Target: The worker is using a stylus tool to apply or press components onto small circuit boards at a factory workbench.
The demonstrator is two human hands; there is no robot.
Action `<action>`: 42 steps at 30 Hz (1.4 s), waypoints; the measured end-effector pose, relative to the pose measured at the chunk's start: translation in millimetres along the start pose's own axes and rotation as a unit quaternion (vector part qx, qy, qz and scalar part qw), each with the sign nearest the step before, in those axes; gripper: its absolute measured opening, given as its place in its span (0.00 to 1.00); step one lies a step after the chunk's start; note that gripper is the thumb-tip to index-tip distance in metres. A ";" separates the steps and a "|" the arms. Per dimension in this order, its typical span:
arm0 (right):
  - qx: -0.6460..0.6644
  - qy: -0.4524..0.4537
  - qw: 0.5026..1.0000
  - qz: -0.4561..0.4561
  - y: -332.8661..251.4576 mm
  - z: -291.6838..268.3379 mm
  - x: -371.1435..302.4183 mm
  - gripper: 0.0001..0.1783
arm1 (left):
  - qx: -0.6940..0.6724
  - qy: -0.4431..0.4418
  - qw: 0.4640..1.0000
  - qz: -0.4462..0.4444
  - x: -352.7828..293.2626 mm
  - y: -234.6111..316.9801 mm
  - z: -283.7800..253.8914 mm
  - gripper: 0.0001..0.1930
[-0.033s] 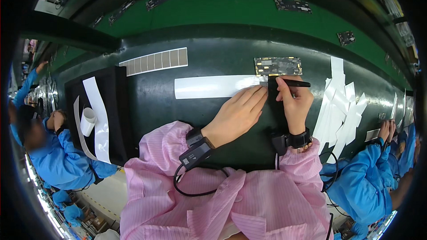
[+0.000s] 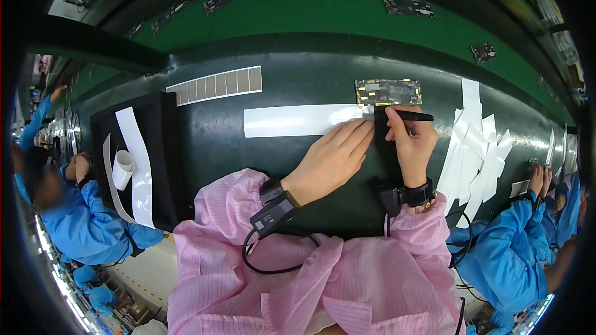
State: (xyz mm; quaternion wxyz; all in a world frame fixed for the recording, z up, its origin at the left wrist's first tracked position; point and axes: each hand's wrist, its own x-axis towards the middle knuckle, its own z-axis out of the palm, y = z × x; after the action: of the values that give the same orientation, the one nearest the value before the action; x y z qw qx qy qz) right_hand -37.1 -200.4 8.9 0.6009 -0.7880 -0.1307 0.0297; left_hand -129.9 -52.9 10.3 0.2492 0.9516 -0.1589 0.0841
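While both hands [image 2: 332, 160] [image 2: 411, 142] work, one board [image 2: 388, 92] (rectangular) lies beyond.

The left hand [image 2: 329, 161] covers part of the narrow black strip [image 2: 383, 149], and the right hand [image 2: 411, 146] hides how its fingers grip the thin black pen-like tool [image 2: 415, 116]. Parts on the small rectangular green circuit board [image 2: 388, 92] are too small to tell. Blue-sleeved co-workers [image 2: 93, 217] are cut off at the rim.

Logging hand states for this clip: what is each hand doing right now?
Left hand: open, fingers flat on the black strip beside the white strip.
Right hand: closed, holding a black pen-like tool.
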 end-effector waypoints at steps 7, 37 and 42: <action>-0.003 0.001 1.000 -0.006 0.9 -0.1 0.5 0.04 | 0.000 0.005 1.000 0.001 0.6 -0.9 1.1 0.24; 0.121 0.008 0.992 0.039 8.0 14.9 31.7 0.08 | 0.002 0.053 0.999 -0.004 9.4 -9.6 0.6 0.24; 0.134 -0.004 0.990 0.041 15.9 15.5 36.9 0.08 | 0.002 0.042 0.999 -0.017 10.0 -11.0 -1.4 0.25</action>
State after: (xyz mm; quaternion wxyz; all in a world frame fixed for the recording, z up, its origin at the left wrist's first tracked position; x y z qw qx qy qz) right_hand -1.9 -180.8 -6.5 0.6990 -0.7048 -0.0955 0.0747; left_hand -116.9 -45.7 8.9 0.2555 0.9503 -0.1317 0.1195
